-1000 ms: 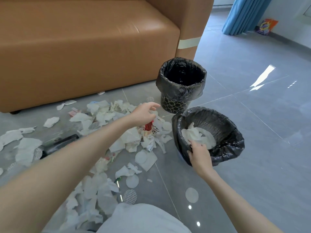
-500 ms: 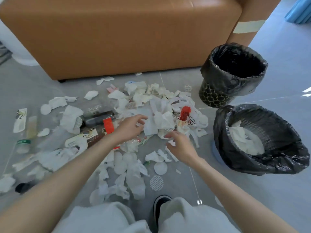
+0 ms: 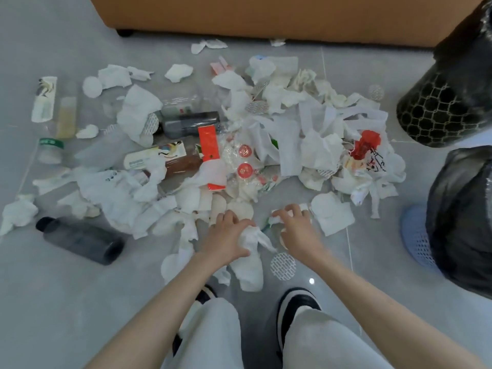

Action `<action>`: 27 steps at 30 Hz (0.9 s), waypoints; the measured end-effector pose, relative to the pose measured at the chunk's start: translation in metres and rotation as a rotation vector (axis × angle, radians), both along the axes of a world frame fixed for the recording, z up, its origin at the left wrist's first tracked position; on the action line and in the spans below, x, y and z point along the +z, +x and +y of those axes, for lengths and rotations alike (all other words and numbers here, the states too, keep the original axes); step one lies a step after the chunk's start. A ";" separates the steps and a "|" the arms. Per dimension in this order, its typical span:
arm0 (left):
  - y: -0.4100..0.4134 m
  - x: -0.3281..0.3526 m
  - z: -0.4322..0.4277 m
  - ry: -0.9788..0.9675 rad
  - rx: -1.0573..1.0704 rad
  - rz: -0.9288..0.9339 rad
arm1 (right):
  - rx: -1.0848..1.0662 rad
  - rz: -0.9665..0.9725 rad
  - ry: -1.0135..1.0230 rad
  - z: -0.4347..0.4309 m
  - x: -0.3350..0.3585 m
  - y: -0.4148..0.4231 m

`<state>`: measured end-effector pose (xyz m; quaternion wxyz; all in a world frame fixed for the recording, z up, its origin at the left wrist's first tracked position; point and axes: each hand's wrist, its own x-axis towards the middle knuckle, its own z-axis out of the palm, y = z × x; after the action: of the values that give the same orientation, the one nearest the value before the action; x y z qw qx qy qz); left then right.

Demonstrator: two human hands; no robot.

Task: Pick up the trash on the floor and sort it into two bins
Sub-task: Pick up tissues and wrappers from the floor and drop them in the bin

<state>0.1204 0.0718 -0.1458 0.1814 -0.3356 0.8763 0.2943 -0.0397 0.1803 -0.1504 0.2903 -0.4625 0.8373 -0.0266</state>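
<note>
The floor [image 3: 378,262] is glossy grey tile, smooth enough to mirror a light. The sofa [image 3: 266,17] has a smooth, matt, tan leather-like skin. The crumpled tissue [image 3: 251,238] in the left hand [image 3: 226,235] is soft, matt white paper, creased like most of the litter. A round pad [image 3: 283,266] has an embossed, textured face. The dark bottle [image 3: 80,241] is smooth translucent plastic. The red wrapper [image 3: 208,145] looks slick and glossy. Both bins carry shiny, wrinkled black plastic liners [image 3: 463,209]. The far bin [image 3: 436,113] shows wire mesh, and the near bin [image 3: 418,235] a blue perforated plastic base. The trousers [image 3: 213,336] are pale matt cloth.
</note>
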 end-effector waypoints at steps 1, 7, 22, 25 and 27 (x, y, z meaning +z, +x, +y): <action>0.001 -0.008 0.002 -0.028 0.013 0.024 | 0.016 0.039 -0.033 0.000 -0.003 -0.002; -0.001 -0.026 0.001 0.061 0.258 0.288 | 0.007 0.021 -0.216 -0.002 -0.010 -0.014; -0.016 0.005 -0.012 0.186 0.704 0.546 | -0.249 -0.187 -0.017 0.016 -0.009 -0.004; -0.017 0.007 -0.011 0.207 0.716 0.557 | -0.212 -0.091 -0.063 0.018 -0.014 -0.005; -0.019 0.009 -0.012 0.229 0.746 0.589 | -0.201 -0.076 -0.089 0.018 -0.013 -0.008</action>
<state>0.1014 0.0601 -0.1367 -0.1562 -0.5069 0.6724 0.5162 -0.0479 0.1982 -0.1637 0.2966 -0.3872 0.8660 -0.1103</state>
